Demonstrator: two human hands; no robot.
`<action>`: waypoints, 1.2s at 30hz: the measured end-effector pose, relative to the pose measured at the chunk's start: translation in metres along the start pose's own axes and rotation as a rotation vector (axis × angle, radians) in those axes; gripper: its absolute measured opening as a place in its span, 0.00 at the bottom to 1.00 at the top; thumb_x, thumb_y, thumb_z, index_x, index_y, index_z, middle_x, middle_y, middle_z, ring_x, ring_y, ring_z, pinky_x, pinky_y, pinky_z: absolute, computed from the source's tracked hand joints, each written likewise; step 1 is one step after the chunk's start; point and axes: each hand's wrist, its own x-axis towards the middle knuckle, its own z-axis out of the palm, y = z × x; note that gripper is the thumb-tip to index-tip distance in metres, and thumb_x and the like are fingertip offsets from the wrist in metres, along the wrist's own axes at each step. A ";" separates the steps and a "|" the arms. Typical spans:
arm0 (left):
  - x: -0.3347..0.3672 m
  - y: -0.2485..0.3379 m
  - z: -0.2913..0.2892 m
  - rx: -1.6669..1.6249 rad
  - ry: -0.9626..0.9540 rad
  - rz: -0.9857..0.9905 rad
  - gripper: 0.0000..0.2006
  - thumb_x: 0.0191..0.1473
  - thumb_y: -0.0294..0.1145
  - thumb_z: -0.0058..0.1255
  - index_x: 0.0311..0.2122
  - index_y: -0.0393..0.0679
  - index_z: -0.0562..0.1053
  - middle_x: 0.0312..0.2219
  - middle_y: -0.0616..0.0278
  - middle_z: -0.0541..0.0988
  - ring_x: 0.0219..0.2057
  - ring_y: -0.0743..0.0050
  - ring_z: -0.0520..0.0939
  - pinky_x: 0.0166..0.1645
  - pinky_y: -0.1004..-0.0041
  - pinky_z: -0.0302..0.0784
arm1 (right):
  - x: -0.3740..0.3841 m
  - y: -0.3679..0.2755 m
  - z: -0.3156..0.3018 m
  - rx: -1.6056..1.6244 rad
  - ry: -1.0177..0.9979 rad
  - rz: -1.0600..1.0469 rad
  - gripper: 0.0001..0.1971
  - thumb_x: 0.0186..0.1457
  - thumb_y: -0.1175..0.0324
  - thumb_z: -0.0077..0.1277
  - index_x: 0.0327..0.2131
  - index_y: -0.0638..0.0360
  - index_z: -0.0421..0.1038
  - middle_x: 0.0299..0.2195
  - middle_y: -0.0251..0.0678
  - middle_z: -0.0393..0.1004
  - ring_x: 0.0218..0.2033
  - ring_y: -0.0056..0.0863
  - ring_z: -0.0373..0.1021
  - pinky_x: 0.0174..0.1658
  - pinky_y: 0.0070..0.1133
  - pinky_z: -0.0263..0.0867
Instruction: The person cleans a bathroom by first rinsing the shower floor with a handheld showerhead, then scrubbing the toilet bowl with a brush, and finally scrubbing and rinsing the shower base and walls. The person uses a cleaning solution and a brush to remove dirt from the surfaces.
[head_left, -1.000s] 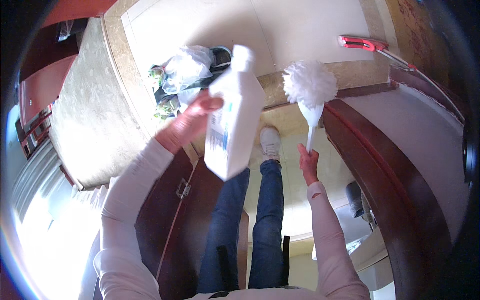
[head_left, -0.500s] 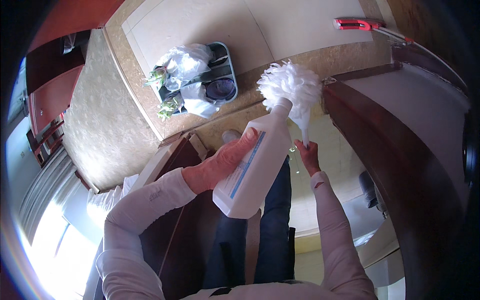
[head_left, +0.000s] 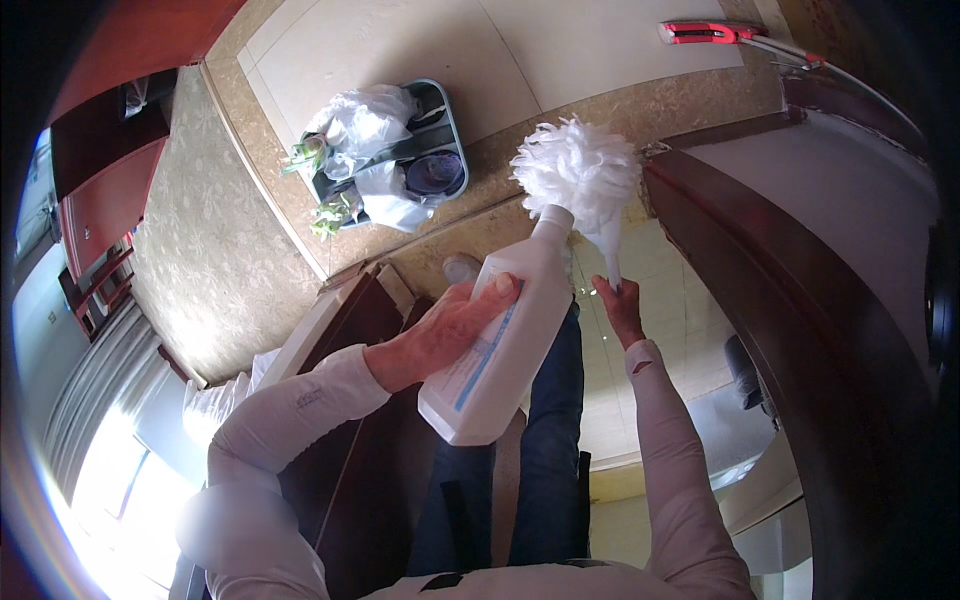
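Observation:
My left hand [head_left: 440, 338] grips a large white plastic bottle [head_left: 510, 325] around its side, thumb on top. The bottle tilts so its neck points up and away, right at the fluffy white head of a toilet brush [head_left: 575, 168]. Whether the neck touches the strands or only overlaps them, I cannot tell. Lower down, the brush's pale handle [head_left: 611, 255] is pinched in my right hand [head_left: 620, 310], fingers closed around its end. A blue-edged label runs along the bottle's side.
A grey-blue divided caddy [head_left: 462, 130] with plastic bags, leafy-printed packs and a dark round item stands on the floor ahead. A red-headed mop [head_left: 705, 33] lies at the far right. Dark wooden door frames [head_left: 760, 270] flank me, the right one curving close.
The bottle has shifted slightly left and down with my left hand. The brush in my right hand has barely moved.

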 end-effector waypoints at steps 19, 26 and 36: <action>0.070 -0.002 -0.110 0.210 0.739 0.626 0.33 0.40 0.45 0.64 0.45 0.37 0.61 0.39 0.52 0.73 0.40 0.67 0.76 0.44 0.67 0.73 | 0.009 0.005 0.010 0.052 0.061 0.212 0.20 0.50 0.61 0.53 0.12 0.52 0.56 0.10 0.22 0.56 0.11 0.13 0.52 0.16 0.19 0.46; 0.128 0.038 -0.203 0.385 1.135 0.705 0.41 0.33 0.46 0.68 0.49 0.37 0.59 0.41 0.52 0.71 0.46 0.60 0.72 0.51 0.64 0.66 | 0.013 0.017 0.004 -0.005 0.084 0.242 0.20 0.50 0.60 0.54 0.13 0.54 0.57 0.13 0.21 0.54 0.16 0.14 0.51 0.20 0.21 0.47; 0.199 0.003 -0.260 0.162 1.043 0.733 0.38 0.32 0.27 0.65 0.53 0.44 0.59 0.43 0.55 0.72 0.44 0.62 0.77 0.48 0.69 0.72 | 0.025 0.028 0.004 0.031 0.130 0.270 0.21 0.51 0.61 0.54 0.12 0.49 0.55 0.09 0.20 0.53 0.09 0.13 0.50 0.13 0.18 0.44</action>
